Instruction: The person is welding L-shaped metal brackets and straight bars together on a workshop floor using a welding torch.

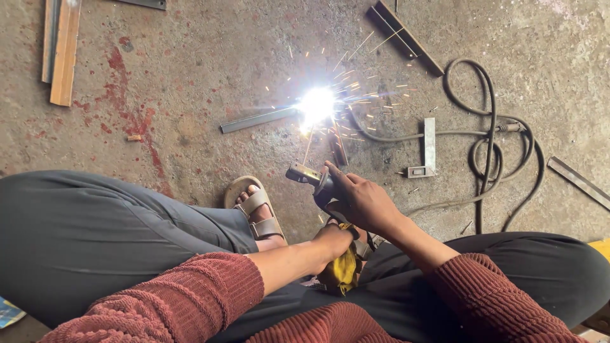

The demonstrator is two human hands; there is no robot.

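Observation:
My right hand [361,200] grips a welding electrode holder [309,176], and its thin rod [307,148] slants up to a bright white arc [316,104] throwing sparks. The arc sits at the end of a grey metal bar [257,120] lying on the concrete floor [210,70]. Just below, my left hand [333,241] is closed around a yellow cloth [344,270] near my right wrist. Both arms wear rust-red knit sleeves. I squat in dark trousers, with one sandalled foot [258,209] showing between my knees.
A looped grey welding cable [486,149] lies at the right. A small metal square [429,149] rests beside it. Metal strips lie at the top right [406,37] and far right [578,181]. Wooden slats [63,51] are at the top left. Red stains mark the floor.

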